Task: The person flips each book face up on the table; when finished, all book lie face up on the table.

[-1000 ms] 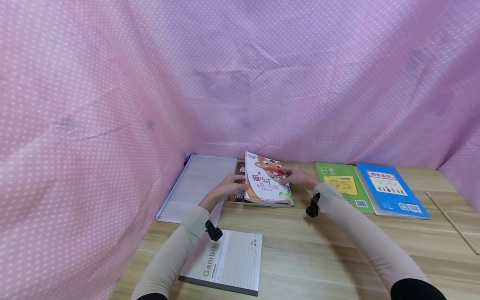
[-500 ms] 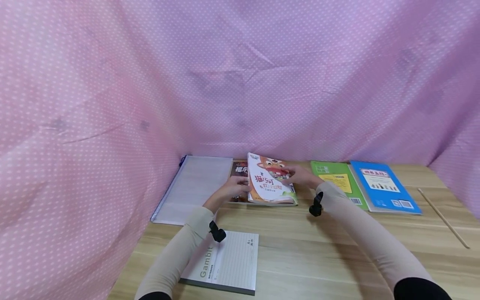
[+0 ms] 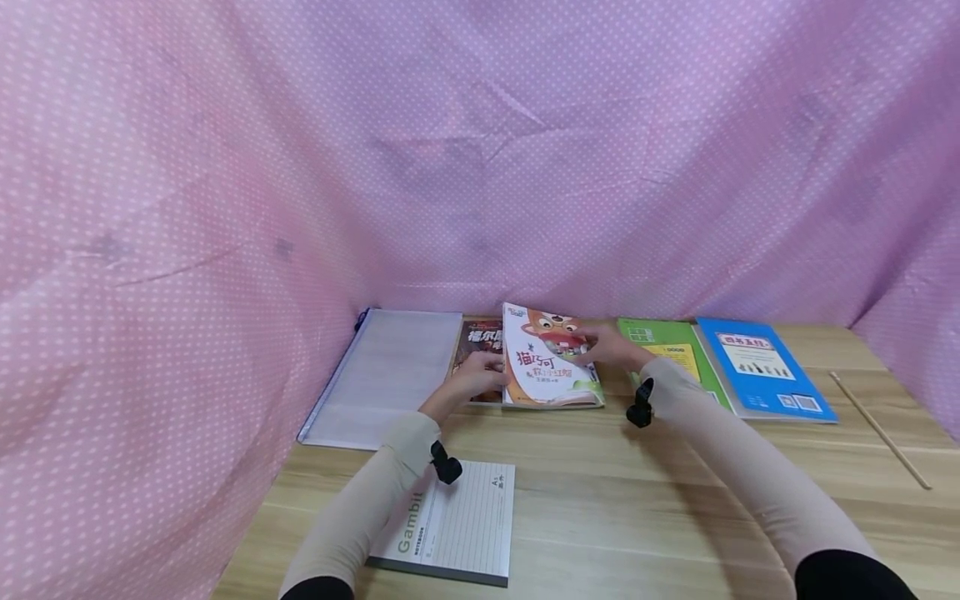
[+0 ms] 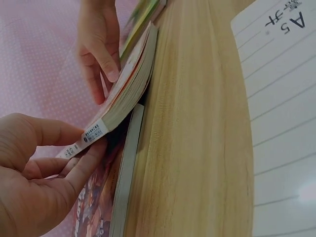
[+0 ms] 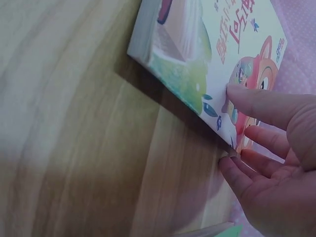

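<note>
A white storybook (image 3: 540,379) with a cartoon fox-like animal and red Chinese title lies tilted over a dark book (image 3: 480,337) at the back of the table. My left hand (image 3: 474,379) pinches its spine, thumb above and fingers beneath, as the left wrist view shows. That spine edge (image 4: 94,132) is raised off the dark book's cover. On the other side my right hand (image 3: 609,346) grips the storybook's free edge, its thumb on the cover and its fingertips (image 5: 229,165) at the edge by the wooden tabletop.
Left of the books lies a translucent zip pouch (image 3: 382,367). A lined Gambit notebook (image 3: 472,525) sits in front, under my left forearm. To the right are a green book (image 3: 667,333), a blue book (image 3: 757,358) and a thin stick (image 3: 881,429). Pink dotted cloth (image 3: 480,167) hangs behind.
Both hands have shifted the storybook to the right, baring more of the dark book's cover and title. The view has also turned slightly.
</note>
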### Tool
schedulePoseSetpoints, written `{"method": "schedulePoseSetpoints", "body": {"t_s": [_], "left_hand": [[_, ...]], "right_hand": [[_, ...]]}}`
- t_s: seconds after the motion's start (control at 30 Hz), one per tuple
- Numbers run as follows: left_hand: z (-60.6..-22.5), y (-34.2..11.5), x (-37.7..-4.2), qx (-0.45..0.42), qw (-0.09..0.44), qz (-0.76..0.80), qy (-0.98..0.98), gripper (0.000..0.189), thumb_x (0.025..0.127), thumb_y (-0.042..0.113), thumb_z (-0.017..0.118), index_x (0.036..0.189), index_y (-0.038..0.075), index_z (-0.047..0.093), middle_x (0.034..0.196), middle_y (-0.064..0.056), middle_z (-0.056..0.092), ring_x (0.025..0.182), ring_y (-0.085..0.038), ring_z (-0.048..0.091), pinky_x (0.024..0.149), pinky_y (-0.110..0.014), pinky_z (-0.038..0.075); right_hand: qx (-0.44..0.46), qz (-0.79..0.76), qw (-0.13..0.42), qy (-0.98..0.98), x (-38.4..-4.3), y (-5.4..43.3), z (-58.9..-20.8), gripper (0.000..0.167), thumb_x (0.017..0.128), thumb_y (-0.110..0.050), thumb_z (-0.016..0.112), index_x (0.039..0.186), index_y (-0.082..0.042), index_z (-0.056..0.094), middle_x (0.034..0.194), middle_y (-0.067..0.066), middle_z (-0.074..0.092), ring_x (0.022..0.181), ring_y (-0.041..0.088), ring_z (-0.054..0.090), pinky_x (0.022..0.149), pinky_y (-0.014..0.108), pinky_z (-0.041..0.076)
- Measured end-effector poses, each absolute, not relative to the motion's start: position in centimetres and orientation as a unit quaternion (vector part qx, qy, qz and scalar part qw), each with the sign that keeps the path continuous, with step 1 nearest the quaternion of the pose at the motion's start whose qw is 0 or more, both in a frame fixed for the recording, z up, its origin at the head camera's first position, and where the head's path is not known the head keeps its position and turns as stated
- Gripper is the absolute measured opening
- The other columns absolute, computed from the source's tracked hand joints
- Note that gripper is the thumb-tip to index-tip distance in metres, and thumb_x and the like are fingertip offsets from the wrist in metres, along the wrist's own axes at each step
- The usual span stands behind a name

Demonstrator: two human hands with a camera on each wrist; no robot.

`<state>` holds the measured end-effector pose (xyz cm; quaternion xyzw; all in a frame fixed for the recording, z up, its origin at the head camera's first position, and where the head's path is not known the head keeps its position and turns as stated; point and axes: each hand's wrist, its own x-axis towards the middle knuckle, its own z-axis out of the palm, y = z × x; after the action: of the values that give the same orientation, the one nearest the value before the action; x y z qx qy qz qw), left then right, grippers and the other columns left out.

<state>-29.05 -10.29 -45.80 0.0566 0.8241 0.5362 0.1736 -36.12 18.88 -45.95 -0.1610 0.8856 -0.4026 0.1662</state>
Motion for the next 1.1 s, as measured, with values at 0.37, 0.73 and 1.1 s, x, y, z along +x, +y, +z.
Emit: {"method": "schedulePoseSetpoints", "body": {"t_s": [0.37,0.73,1.1], "left_hand": [[-46.6,-9.4,-29.0,0.098,0.141,0.514,0.841,0.028,0.095,0.007,0.067,0.122,0.004,0.071,0.094,-0.006,0.070,0.077,-0.012,0.063,0.065,-0.022,0.054],[-47.4,-8.6,-29.1,0.076,0.103,0.558,0.820,0.047,0.092,0.004,0.073,0.138,0.004,0.063,0.108,-0.014,0.074,0.092,-0.016,0.072,0.076,-0.026,0.060],[-48.1,-8.5,-29.5,0.078,0.116,0.578,0.804,0.043,0.092,0.009,0.074,0.135,0.006,0.066,0.106,-0.012,0.074,0.079,-0.009,0.065,0.065,-0.021,0.053]], "right_hand": [[-0.142,-0.379,0.174,0.898,-36.2,19.9,-45.5,0.072,0.093,-0.011,0.074,0.153,0.005,0.038,0.158,0.034,0.032,0.147,0.052,0.029,0.122,0.061,0.027],[-0.166,-0.330,0.163,0.915,-36.5,21.3,-45.6,0.072,0.093,-0.018,0.075,0.152,0.006,0.040,0.157,0.033,0.034,0.144,0.050,0.035,0.119,0.061,0.032],[-0.179,-0.324,0.145,0.918,-36.5,22.6,-45.9,0.072,0.091,-0.023,0.078,0.150,0.005,0.045,0.132,0.026,0.054,0.113,0.035,0.050,0.095,0.047,0.045]]}}
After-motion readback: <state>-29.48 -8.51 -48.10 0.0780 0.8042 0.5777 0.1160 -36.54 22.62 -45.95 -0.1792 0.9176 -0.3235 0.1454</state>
